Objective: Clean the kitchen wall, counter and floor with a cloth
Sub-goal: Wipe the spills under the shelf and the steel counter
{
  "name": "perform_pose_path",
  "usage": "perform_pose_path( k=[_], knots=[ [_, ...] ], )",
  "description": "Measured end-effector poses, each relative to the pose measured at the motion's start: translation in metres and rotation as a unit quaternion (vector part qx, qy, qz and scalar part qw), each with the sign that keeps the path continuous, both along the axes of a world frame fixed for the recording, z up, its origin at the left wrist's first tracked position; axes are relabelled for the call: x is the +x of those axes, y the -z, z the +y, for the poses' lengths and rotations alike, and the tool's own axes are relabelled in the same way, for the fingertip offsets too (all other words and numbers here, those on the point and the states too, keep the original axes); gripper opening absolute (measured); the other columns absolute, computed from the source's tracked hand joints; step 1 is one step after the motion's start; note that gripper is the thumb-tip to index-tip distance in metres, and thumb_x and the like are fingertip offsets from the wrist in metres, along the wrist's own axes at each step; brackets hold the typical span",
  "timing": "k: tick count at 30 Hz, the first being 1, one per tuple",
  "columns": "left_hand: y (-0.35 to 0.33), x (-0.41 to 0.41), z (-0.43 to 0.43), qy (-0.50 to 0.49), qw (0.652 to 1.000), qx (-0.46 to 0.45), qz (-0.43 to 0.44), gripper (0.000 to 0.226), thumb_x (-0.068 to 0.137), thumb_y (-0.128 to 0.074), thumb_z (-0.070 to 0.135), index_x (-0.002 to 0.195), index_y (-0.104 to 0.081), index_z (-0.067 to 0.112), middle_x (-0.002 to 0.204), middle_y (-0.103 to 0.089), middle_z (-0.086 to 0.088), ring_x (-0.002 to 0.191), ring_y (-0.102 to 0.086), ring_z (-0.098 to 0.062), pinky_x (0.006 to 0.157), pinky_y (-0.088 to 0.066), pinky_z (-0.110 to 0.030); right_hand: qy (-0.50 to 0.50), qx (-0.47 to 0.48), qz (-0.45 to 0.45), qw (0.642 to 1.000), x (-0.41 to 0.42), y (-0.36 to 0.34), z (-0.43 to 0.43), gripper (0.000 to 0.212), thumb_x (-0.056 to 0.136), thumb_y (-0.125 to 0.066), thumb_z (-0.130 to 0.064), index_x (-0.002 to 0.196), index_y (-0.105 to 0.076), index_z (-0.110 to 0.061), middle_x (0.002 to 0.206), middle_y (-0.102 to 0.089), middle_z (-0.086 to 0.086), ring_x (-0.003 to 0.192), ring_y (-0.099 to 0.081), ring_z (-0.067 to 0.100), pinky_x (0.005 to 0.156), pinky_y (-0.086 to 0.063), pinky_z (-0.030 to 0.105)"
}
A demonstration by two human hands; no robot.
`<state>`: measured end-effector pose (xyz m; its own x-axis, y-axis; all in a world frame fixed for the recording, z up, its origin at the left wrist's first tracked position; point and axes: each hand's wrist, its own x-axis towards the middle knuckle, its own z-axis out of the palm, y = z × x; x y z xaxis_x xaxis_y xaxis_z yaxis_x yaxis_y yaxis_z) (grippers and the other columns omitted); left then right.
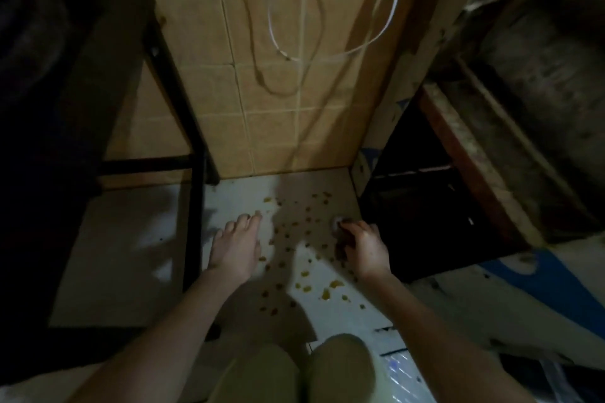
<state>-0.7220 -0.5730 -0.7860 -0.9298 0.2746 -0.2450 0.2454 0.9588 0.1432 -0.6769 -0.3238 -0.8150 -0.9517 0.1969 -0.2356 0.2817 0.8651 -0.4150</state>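
Yellow-brown spilled spots (307, 229) scatter over the white floor tile (235, 196) between your two hands, and that is the patch to clean. Your right hand (363, 247) has its fingers curled, pinching a small pale wad (337, 224) at the fingertips. It is probably the cloth, though the light is too dim to be sure. Your left hand (237, 247) lies flat on the floor with straight fingers, holding nothing.

From the wad, the spots lie to your left and back toward your knees (340, 366). The band runs from the beige tiled wall (278, 108) down toward you, so its long axis points roughly at your body. The right hand is nearer to most of it and touches its right edge.

Room is tight. The dark low box (425, 206) sits just beside your right hand, and the black metal table leg (196, 206) stands just beside your left. A sweep leftward and toward you looks like the open path, with your left hand lying at its far side.
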Motion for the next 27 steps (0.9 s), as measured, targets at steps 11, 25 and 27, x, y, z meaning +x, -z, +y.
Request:
perform_pose_path(
  k=[11,25,27],
  knots=[
    [0.174,-0.041,-0.005,-0.066,0.996,0.024,0.048,0.044,0.095,-0.042,0.020,0.138,-0.037,0.023,0.147,-0.032,-0.001,0.133,-0.032,-0.023,0.104,-0.030,-0.038,0.037,-0.140,0.062,0.988,-0.063,0.176,-0.011,0.047,0.082,-0.057,0.003,0.127,-0.055,-0.010,0.130,-0.048,0.014,0.121,-0.045,0.031,0.106,-0.038,0.041],
    [0.285,-0.084,-0.024,-0.098,0.988,0.090,0.080,0.043,0.089,-0.051,0.010,0.131,-0.048,0.014,0.142,-0.042,-0.008,0.133,-0.035,-0.026,0.106,-0.037,-0.044,-0.067,-0.122,0.122,0.983,-0.170,0.267,-0.074,0.044,0.082,-0.058,-0.001,0.122,-0.060,-0.017,0.128,-0.054,0.004,0.119,-0.048,0.025,0.102,-0.042,0.039],
    [0.295,-0.082,-0.029,-0.122,0.983,0.113,0.073,0.044,0.091,-0.050,0.008,0.134,-0.046,0.013,0.146,-0.038,-0.009,0.137,-0.029,-0.025,0.111,-0.032,-0.041,-0.094,-0.101,0.135,0.981,-0.188,0.269,-0.090,0.046,0.081,-0.056,0.000,0.124,-0.060,-0.017,0.125,-0.056,0.005,0.116,-0.047,0.027,0.098,-0.043,0.038]
  ],
)
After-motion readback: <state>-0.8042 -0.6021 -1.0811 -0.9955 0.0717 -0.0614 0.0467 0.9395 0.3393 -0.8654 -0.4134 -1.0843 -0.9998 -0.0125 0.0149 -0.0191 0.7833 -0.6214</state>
